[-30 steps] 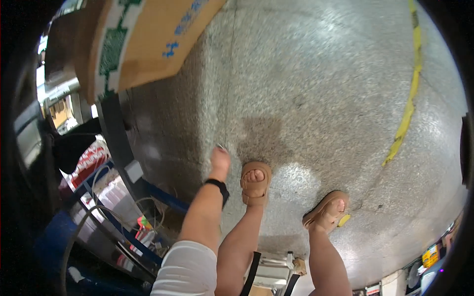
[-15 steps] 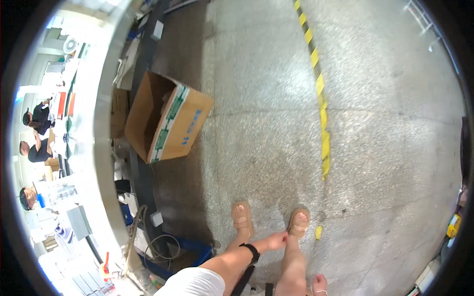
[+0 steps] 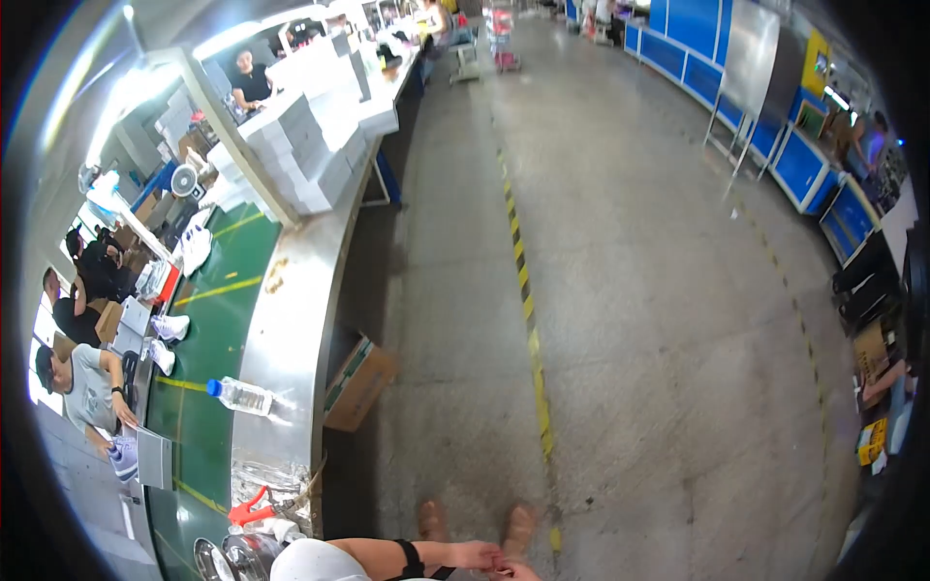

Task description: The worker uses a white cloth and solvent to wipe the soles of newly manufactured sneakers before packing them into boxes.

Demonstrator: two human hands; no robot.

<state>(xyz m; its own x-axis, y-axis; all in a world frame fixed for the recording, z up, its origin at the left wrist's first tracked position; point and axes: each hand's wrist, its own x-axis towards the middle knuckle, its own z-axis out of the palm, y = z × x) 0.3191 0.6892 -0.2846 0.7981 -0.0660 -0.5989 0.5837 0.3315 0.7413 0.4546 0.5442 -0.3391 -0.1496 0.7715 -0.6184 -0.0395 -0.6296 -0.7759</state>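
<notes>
Left grip and right grip: positioned at the lower edge of the view, in front of the body, fingertips together and apparently touching. The fingers of both are partly curled; whether either is clamped on a small item cannot be told. A black wristband encircles the left wrist; a white sleeve covers the upper arm. Two tan sandals rest on the floor, just beyond the grips.

Nearest tool: red-handled tool, located left of the left grip, well apart from it, at the near end of the metal surface. Clear plastic items are just beside it, toward the viewer.

Farther along, a clear bottle with a blue cap is at the border between the surface and a green belt; whether it stands or lies cannot be told. A cardboard box is below the outer edge of the surface. Across the belt, a co-worker in a grey top has one hand at a pale box, beside a lilac shoe. Yellow-and-black tape runs lengthwise along the floor.
</notes>
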